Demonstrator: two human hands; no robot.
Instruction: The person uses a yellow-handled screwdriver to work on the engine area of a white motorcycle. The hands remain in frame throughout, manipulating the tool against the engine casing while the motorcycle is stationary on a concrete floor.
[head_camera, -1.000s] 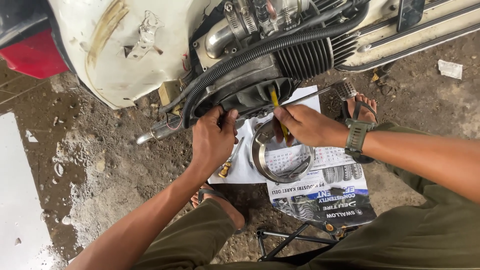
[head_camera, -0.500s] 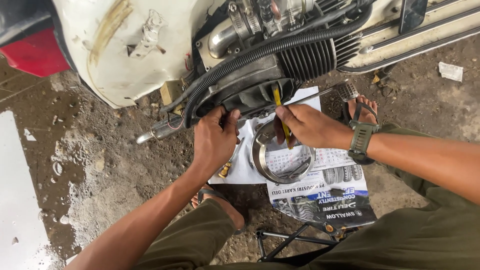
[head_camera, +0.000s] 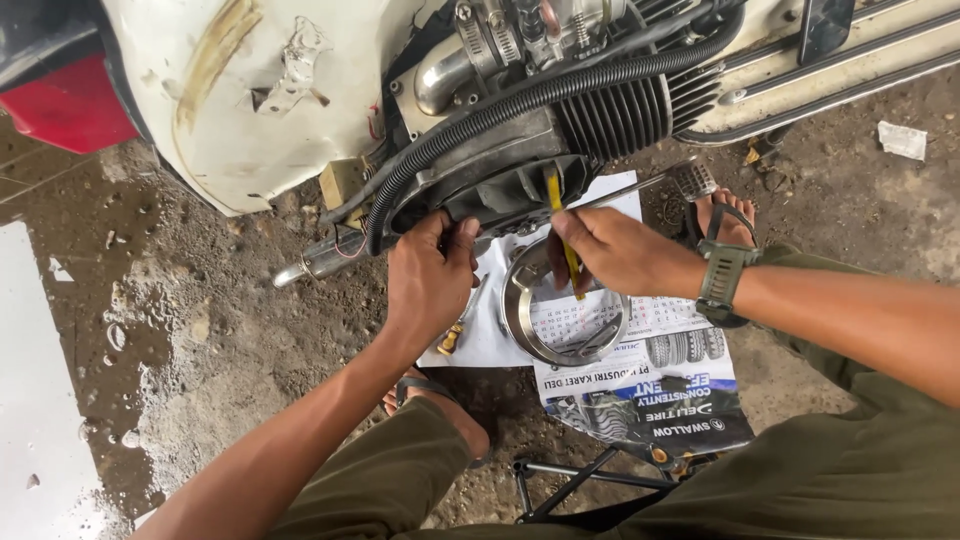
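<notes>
Little moved: right hand (head_camera: 622, 252) fingers still pinch slim yellow screwdriver (head_camera: 563, 232); left hand (head_camera: 430, 282) curled on ribbed grey engine cover (head_camera: 500, 180).

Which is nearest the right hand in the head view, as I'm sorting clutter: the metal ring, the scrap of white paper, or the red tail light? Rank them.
1. Metal ring: on the sheet just below the right hand.
2. Scrap of white paper: on the ground, upper right.
3. Red tail light: far upper left.

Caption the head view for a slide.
Left hand steadies the scooter engine; right hand holds a yellow-handled tool.
</notes>
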